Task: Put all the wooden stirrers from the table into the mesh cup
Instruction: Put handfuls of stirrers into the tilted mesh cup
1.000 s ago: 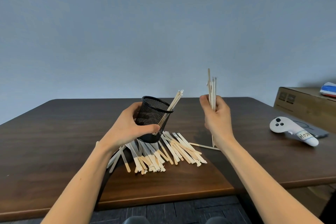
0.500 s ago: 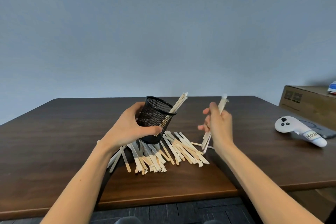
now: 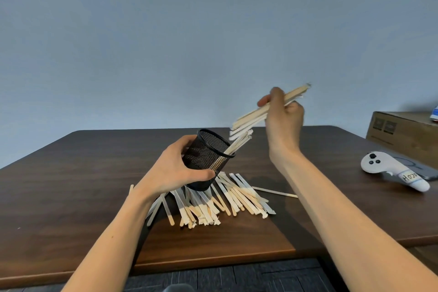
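My left hand [image 3: 174, 172] grips a black mesh cup [image 3: 208, 159], lifted off the table and tilted to the right. A few wooden stirrers [image 3: 238, 143] lean out of its rim. My right hand [image 3: 283, 117] is raised above and right of the cup, shut on a bundle of stirrers [image 3: 258, 112] slanting down-left, their lower ends just above the cup's mouth. A spread pile of stirrers [image 3: 220, 199] lies on the dark wooden table [image 3: 71, 185] under the cup. One single stirrer [image 3: 275, 192] lies to the right of the pile.
A white game controller [image 3: 391, 169] with a label lies at the right on the table, beside a dark flat device [image 3: 424, 172]. A cardboard box [image 3: 403, 133] stands at the far right back. The table's front edge [image 3: 213, 261] is near me.
My right hand rose from near the table to above the cup, and its bundle tipped from upright to slanting down-left toward the cup's mouth. The left hand and cup barely moved.
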{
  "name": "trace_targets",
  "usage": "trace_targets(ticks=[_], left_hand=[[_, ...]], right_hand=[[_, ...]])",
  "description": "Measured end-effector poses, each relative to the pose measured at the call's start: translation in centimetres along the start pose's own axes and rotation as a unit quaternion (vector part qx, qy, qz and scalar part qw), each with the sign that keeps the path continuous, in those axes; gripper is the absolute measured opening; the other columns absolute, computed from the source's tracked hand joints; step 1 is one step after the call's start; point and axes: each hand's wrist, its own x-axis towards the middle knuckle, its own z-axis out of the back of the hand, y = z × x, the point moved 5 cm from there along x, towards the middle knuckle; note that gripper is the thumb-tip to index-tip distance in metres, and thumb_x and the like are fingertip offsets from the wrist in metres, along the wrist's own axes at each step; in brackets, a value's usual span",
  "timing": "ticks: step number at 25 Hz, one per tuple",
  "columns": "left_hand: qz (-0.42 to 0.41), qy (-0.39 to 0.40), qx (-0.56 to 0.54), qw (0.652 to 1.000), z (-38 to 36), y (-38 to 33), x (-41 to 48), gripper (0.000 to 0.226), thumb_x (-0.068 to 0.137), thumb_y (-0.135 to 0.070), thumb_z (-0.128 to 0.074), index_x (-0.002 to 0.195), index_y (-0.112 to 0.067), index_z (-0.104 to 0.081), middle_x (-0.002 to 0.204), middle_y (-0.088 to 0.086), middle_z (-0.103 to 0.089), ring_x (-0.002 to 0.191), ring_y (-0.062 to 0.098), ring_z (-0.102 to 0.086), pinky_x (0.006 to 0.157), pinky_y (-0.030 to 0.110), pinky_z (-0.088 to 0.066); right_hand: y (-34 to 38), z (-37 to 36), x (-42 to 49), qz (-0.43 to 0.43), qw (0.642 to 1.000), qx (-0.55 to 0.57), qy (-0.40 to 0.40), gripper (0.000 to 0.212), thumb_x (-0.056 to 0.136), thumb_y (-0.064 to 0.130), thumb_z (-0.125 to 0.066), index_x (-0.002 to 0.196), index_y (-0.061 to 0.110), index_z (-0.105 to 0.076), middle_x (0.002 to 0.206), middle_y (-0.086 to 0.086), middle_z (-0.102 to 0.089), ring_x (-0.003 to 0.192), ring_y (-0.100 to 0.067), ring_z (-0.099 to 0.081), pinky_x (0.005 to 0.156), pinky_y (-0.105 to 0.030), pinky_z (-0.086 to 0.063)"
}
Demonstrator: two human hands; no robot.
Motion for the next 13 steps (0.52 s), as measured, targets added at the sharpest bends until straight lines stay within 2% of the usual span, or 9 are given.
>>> trace_targets(ticks=[3, 5, 7, 9, 11, 12, 13], left_hand=[[-0.010, -0.004, -0.008, 1.000, 0.1, -0.2, -0.1, 0.088, 0.054, -0.048, -0.087, 0.134, -0.029, -0.057, 0.119, -0.014, -0.072, 0.108, 0.005, -0.070, 0.095, 0.027, -0.056], [-0.014, -0.010, -0.015, 1.000, 0.3, -0.2, 0.0, 0.085, 0.054, -0.047, -0.087, 0.131, -0.030, -0.058, 0.118, -0.014, -0.073, 0.105, 0.003, -0.071, 0.094, 0.028, -0.056], [-0.011, -0.013, -0.017, 1.000, 0.6, -0.2, 0.0, 0.084, 0.053, -0.048, -0.086, 0.131, -0.031, -0.058, 0.117, -0.015, -0.072, 0.103, -0.001, -0.070, 0.093, 0.026, -0.055], [-0.004, -0.011, -0.017, 1.000, 0.8, 0.0, -0.1, 0.085, 0.053, -0.047, -0.086, 0.132, -0.030, -0.057, 0.117, -0.015, -0.071, 0.102, -0.005, -0.069, 0.089, 0.019, -0.054], [0.003, -0.010, -0.024, 1.000, 1.2, 0.3, -0.4, 0.081, 0.058, -0.038, -0.089, 0.132, -0.027, -0.057, 0.116, -0.014, -0.072, 0.099, -0.008, -0.069, 0.082, 0.011, -0.053], [0.007, -0.012, -0.025, 1.000, 1.6, 0.5, -0.5, 0.077, 0.063, -0.031, -0.091, 0.132, -0.025, -0.058, 0.115, -0.013, -0.072, 0.098, -0.008, -0.070, 0.078, 0.009, -0.053], [0.010, -0.015, -0.024, 1.000, 2.2, 0.8, -0.7, 0.074, 0.067, -0.024, -0.092, 0.132, -0.024, -0.058, 0.114, -0.012, -0.073, 0.097, -0.008, -0.070, 0.077, 0.009, -0.053]], right_hand=[[-0.9, -3.3, -1.5, 0.021, 0.984, -0.156, 0.084, 0.045, 0.093, 0.049, -0.052, 0.062, 0.024, -0.072, 0.047, 0.014, -0.059, 0.048, -0.007, -0.053, 0.058, -0.029, -0.040], [-1.5, -4.1, -1.9, 0.032, 0.961, -0.245, 0.126, 0.051, 0.086, 0.067, -0.054, 0.074, 0.024, -0.079, 0.068, 0.013, -0.072, 0.067, -0.005, -0.064, 0.065, -0.032, -0.047], [-1.2, -3.6, -1.6, 0.051, 0.958, -0.250, 0.132, 0.058, 0.081, 0.077, -0.054, 0.088, 0.025, -0.079, 0.083, 0.013, -0.073, 0.081, -0.002, -0.064, 0.075, -0.032, -0.049], [-1.2, -2.2, -1.1, 0.048, 0.974, -0.189, 0.118, 0.057, 0.083, 0.075, -0.053, 0.095, 0.024, -0.077, 0.084, 0.010, -0.068, 0.084, 0.000, -0.061, 0.077, -0.029, -0.046], [-2.8, -0.1, -0.7, 0.010, 0.982, -0.156, 0.108, 0.059, 0.093, 0.068, -0.042, 0.101, 0.019, -0.075, 0.091, 0.001, -0.065, 0.091, -0.010, -0.060, 0.080, -0.031, -0.043], [-3.9, 1.1, -0.9, -0.007, 0.979, -0.173, 0.109, 0.056, 0.098, 0.062, -0.038, 0.102, 0.020, -0.074, 0.096, 0.001, -0.064, 0.094, -0.013, -0.060, 0.082, -0.033, -0.042], [-5.2, 2.4, -1.2, 0.006, 0.963, -0.239, 0.123, 0.051, 0.099, 0.058, -0.038, 0.103, 0.023, -0.074, 0.102, 0.003, -0.065, 0.100, -0.015, -0.061, 0.085, -0.034, -0.043]])
